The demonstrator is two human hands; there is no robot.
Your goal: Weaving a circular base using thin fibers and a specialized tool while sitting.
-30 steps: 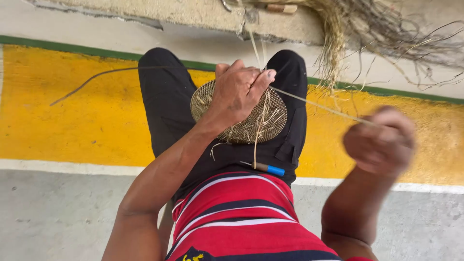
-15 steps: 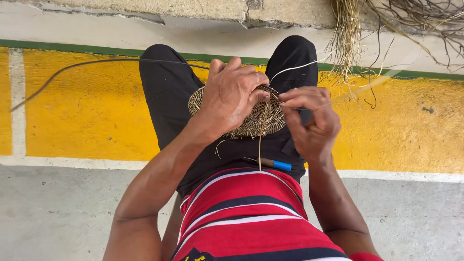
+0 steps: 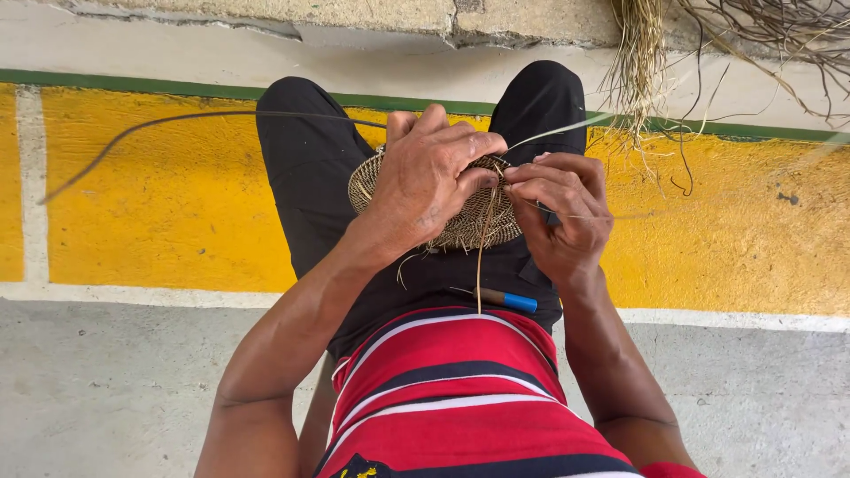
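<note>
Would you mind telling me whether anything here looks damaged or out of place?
Only the concrete ledge at the top, cracked and chipped. Otherwise the left hand holds the woven disc, the right hand pinches a strand, and loose fibres lie nearby.

The disc point(image 3: 474, 221) is tan, with a fine coiled weave. The shorts point(image 3: 310, 186) are black. The shirt point(image 3: 460, 398) is red with white and navy stripes. The tool point(image 3: 506, 299) is brown with a blue end. The floor point(image 3: 177, 204) is yellow, edged green and white, then grey.
</note>
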